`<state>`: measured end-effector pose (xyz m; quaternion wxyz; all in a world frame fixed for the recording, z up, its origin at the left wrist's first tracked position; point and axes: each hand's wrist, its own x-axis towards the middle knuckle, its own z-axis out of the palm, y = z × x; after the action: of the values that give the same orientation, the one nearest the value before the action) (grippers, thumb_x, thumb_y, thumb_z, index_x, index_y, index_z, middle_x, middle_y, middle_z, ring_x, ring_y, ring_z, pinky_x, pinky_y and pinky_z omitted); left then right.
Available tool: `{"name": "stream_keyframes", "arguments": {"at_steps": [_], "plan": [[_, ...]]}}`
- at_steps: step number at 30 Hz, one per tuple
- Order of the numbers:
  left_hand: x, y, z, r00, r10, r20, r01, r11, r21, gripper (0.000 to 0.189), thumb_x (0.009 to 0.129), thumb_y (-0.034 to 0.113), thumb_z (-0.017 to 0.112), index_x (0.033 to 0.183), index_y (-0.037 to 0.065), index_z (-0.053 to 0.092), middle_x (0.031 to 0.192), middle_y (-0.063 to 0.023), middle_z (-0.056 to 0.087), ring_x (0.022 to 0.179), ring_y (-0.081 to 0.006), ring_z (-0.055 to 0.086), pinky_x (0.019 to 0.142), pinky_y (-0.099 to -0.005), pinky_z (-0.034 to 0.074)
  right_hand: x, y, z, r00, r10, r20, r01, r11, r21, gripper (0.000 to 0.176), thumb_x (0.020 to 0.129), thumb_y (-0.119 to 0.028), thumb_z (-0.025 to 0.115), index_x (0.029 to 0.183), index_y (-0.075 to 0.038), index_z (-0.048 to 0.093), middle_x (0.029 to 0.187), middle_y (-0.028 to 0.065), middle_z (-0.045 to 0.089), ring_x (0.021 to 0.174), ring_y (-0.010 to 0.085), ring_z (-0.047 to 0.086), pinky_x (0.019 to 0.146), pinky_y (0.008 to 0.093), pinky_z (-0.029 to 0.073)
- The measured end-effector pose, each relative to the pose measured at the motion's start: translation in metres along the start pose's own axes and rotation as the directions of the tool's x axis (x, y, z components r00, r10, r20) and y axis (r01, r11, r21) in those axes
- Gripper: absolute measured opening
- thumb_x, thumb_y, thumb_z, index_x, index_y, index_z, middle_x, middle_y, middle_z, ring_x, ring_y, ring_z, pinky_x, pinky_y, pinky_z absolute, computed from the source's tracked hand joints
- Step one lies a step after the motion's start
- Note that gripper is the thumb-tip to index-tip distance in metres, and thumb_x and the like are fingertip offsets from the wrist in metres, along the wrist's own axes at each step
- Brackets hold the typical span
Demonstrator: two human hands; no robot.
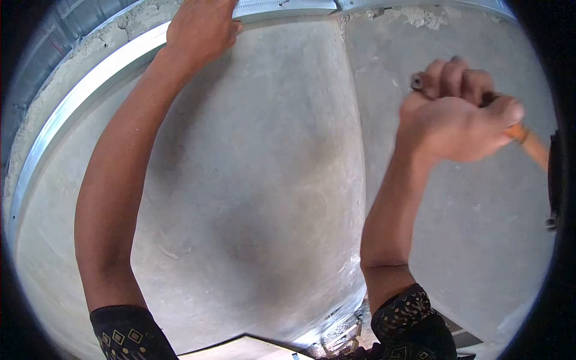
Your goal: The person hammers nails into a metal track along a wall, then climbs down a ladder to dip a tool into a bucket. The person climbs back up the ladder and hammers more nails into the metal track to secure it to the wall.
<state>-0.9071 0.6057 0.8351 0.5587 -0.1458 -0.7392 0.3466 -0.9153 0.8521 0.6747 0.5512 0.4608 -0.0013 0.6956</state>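
My right hand [459, 114] is raised before the grey wall [270, 150] at the right, its fingers wrapped round the orange-brown handle [531, 145] of a tool. The tool's dark head [553, 180] shows at the far right edge, partly cut off. High on the left, my left hand [203, 27] rests on the shiny metal channel [102, 77] that runs along the top of the wall. Its upper fingers are cut off by the frame's top, so what they hold, if anything, is hidden.
A vertical corner or joint line [359, 120] divides the wall. Rough mortar [423, 17] lies along the upper edge, with corrugated metal sheeting [39, 72] at the upper left. Rubble [345, 343] and a pale board [246, 349] show at the bottom.
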Motion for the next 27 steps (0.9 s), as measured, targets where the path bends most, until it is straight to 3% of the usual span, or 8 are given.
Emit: {"name": "stream_keyframes", "arguments": {"at_steps": [2,3,4,6,16,23,25,27], "plan": [[0.002,0.000,-0.006,1.000,-0.021,0.017,0.021,1.000,0.012,0.028,0.078,0.018,0.076,0.094,-0.002,0.065,0.103,-0.0202,0.064,0.105,-0.0364,0.061,0.094,-0.0460,0.047,-0.058,0.086,-0.039,0.994,-0.110,0.021,0.094,0.723,-0.685,0.034,0.102,-0.025,0.043,0.078,-0.004,0.053,0.057,0.0094,0.053,0.045,0.0228,0.049,0.043,0.0334,0.038],[0.001,0.004,-0.007,0.999,-0.031,0.044,0.030,0.999,0.017,0.028,0.079,0.018,0.076,0.095,-0.002,0.065,0.103,-0.0201,0.064,0.105,-0.0363,0.061,0.094,-0.0459,0.047,-0.093,0.087,-0.027,0.844,0.253,0.473,0.425,0.222,-0.878,0.028,0.103,-0.026,0.049,0.094,0.000,0.057,0.073,0.0156,0.056,0.068,0.0245,0.058,0.068,0.0459,0.048],[-0.001,0.007,-0.005,0.998,-0.013,0.055,0.012,1.000,0.012,0.028,0.079,0.018,0.076,0.095,-0.002,0.065,0.103,-0.0201,0.064,0.105,-0.0363,0.061,0.094,-0.0459,0.047,-0.097,0.075,-0.016,0.708,0.694,0.132,-0.121,0.303,-0.945,0.028,0.105,-0.023,0.046,0.096,0.003,0.053,0.069,0.0164,0.054,0.064,0.0266,0.060,0.063,0.0454,0.047],[-0.003,0.003,-0.005,0.990,0.059,-0.125,-0.062,0.998,-0.022,0.028,0.079,0.019,0.075,0.095,-0.002,0.065,0.104,-0.0197,0.064,0.106,-0.0360,0.060,0.095,-0.0454,0.046,-0.097,0.064,-0.014,0.663,0.748,0.035,-0.326,0.330,-0.886,0.025,0.105,-0.022,0.046,0.098,0.002,0.048,0.064,0.0135,0.054,0.057,0.0259,0.060,0.055,0.0420,0.045],[0.001,0.000,-0.002,0.998,0.012,-0.063,-0.013,1.000,-0.016,0.027,0.079,0.019,0.075,0.093,-0.002,0.064,0.100,-0.0193,0.063,0.103,-0.0358,0.060,0.092,-0.0461,0.047,-0.074,0.052,-0.011,0.830,0.531,0.167,-0.107,0.446,-0.888,0.027,0.104,-0.021,0.050,0.088,0.000,0.047,0.060,0.0084,0.050,0.049,0.0194,0.052,0.050,0.0352,0.044],[-0.001,0.004,-0.004,1.000,0.022,-0.012,-0.021,1.000,0.018,0.028,0.079,0.019,0.075,0.095,-0.002,0.064,0.101,-0.0193,0.064,0.103,-0.0355,0.060,0.092,-0.0458,0.047,-0.047,0.051,0.013,0.995,-0.019,-0.098,-0.029,0.885,-0.465,0.040,0.105,-0.040,0.042,0.091,-0.005,0.054,0.064,0.0076,0.054,0.047,0.0158,0.050,0.042,0.0313,0.038],[-0.002,0.006,-0.004,1.000,0.023,-0.003,-0.023,0.999,0.029,0.029,0.079,0.019,0.075,0.095,-0.002,0.064,0.101,-0.0192,0.064,0.103,-0.0356,0.060,0.092,-0.0458,0.047,-0.096,0.098,-0.031,0.787,0.493,0.372,0.232,0.322,-0.918,0.037,0.104,-0.037,0.045,0.091,-0.004,0.052,0.065,0.0068,0.055,0.051,0.0158,0.053,0.047,0.0291,0.041],[0.000,0.004,-0.002,0.999,0.012,-0.042,-0.012,1.000,0.003,0.029,0.079,0.020,0.076,0.095,-0.002,0.064,0.103,-0.0190,0.064,0.104,-0.0358,0.060,0.092,-0.0458,0.047,-0.091,0.066,-0.011,0.721,0.685,0.102,-0.264,0.408,-0.874,0.031,0.103,-0.025,0.050,0.091,0.004,0.048,0.065,0.0206,0.053,0.056,0.0299,0.059,0.057,0.0430,0.047]]}}
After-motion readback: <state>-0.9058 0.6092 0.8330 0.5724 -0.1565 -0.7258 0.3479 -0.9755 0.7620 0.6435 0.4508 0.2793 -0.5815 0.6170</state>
